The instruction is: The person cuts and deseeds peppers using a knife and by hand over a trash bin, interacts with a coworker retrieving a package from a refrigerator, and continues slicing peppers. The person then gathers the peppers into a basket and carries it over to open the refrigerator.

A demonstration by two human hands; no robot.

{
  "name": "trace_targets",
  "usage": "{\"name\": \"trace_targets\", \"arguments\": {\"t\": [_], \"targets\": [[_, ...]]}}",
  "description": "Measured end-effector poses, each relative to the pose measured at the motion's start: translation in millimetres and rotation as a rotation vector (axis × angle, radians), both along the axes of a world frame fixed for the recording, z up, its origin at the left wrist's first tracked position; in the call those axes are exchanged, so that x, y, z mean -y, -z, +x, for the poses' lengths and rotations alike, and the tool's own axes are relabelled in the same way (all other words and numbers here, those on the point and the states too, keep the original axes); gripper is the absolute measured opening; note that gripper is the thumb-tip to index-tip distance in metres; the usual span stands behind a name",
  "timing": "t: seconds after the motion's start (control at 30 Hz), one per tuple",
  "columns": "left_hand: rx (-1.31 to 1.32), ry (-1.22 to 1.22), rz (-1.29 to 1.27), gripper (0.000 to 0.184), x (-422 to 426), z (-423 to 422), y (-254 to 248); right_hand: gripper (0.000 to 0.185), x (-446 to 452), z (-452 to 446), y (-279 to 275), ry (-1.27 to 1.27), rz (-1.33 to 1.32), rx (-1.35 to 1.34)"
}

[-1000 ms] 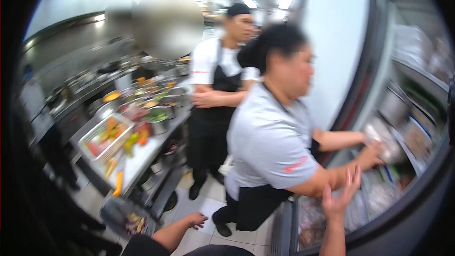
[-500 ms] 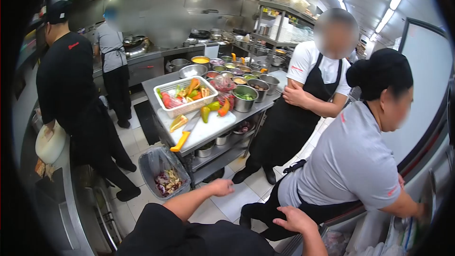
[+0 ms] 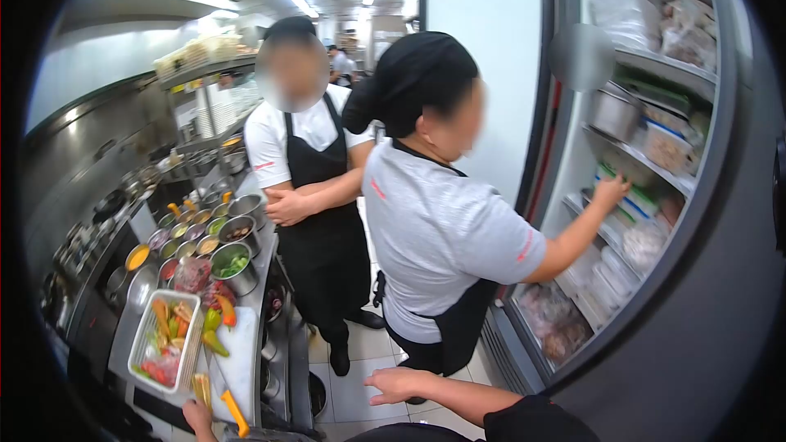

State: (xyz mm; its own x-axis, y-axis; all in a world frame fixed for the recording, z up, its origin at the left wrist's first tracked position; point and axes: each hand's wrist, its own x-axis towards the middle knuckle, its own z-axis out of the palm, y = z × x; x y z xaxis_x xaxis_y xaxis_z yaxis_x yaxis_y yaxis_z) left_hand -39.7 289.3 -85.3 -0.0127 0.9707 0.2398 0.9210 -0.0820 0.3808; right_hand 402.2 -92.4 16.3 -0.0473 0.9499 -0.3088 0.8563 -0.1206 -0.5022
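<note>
My left hand [image 3: 197,416] is low at the near edge of the prep table, just beside a cut pepper piece [image 3: 201,387]; its fingers are partly hidden, so I cannot tell whether it touches the piece. Right of it, a yellow-handled knife [image 3: 236,414] lies on the white cutting board [image 3: 235,349], its handle over the front edge. A green pepper [image 3: 214,343] and an orange pepper [image 3: 226,311] rest on that board. To their left, a white basket [image 3: 134,342] contains cut peppers. My right hand [image 3: 398,385] is stretched over the floor, fingers extended, holding nothing.
A co-worker in a grey shirt [image 3: 442,229] reaches into an open fridge [image 3: 659,165] with bagged and boxed food. Another person in a black apron [image 3: 315,229] stands by the table, arms crossed. Metal pots [image 3: 237,274] of ingredients fill the table's far part.
My view has swung right, bringing the fridge shelves into sight. My left hand is now beside the cutting board. The grey-shirted co-worker's arm now reaches to a middle shelf.
</note>
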Motion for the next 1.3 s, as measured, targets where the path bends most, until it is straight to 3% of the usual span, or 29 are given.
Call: {"name": "trace_targets", "arguments": {"t": [0.23, 0.27, 0.37, 0.43, 0.57, 0.6, 0.7, 0.77, 0.9, 0.93, 1.0, 1.03, 1.07, 1.1, 1.3], "targets": [[-0.059, 0.105, -0.01, 0.02, -20, -1, 7, 0.057, -5, -37, 27, 0.181, -0.097, 0.018], [-0.056, 0.116, 0.0, 0.021, -20, -1, 12, 0.061, -8, -36, 29, 0.154, -0.194, 0.029], [-0.05, 0.076, -0.063, 0.017, -1, -2, -11, 0.063, -20, -34, 19, 0.147, -0.156, -0.006], [0.055, 0.132, 0.047, 0.015, 7, -25, -1, 0.066, -36, -30, 11, 0.084, -0.116, -0.096], [0.698, -0.009, -0.196, 0.01, 61, -59, -19, 0.071, -79, -7, -15, -0.017, -0.091, -0.275], [0.786, -0.046, -0.254, 0.012, 82, -56, -42, 0.072, -91, -1, -10, -0.023, -0.084, -0.348], [1.18, -0.179, -0.154, 0.017, 114, -50, -58, 0.073, -130, -7, -12, -0.193, -0.14, -0.485], [1.384, -0.156, -0.116, 0.029, 135, -35, -71, 0.074, -165, -12, 0, -0.297, -0.111, -0.514], [1.674, -0.217, -0.178, 0.034, 169, 7, -96, 0.072, -222, -39, 32, -0.216, 0.011, -0.548], [1.714, -0.095, -0.237, 0.035, 171, 9, -90, 0.068, -233, -51, 39, -0.237, 0.067, -0.54], [1.637, -0.228, -0.257, 0.043, 184, 35, -115, 0.059, -237, -94, -5, -0.397, 0.269, -0.445], [1.634, -0.209, -0.257, 0.047, 189, 40, -119, 0.057, -239, -120, -29, -0.38, 0.213, -0.329], [1.572, -0.165, -0.238, 0.046, 197, 46, -130, 0.057, -224, -146, -47, -0.292, 0.313, -0.55], [1.54, -0.145, -0.19, 0.039, 204, 52, -144, 0.059, -225, -167, -51, -0.337, 0.372, -0.589], [1.149, -0.117, -0.025, 0.047, 222, 32, -126, 0.066, -234, -254, -70, -0.495, 0.676, -0.339]]}}
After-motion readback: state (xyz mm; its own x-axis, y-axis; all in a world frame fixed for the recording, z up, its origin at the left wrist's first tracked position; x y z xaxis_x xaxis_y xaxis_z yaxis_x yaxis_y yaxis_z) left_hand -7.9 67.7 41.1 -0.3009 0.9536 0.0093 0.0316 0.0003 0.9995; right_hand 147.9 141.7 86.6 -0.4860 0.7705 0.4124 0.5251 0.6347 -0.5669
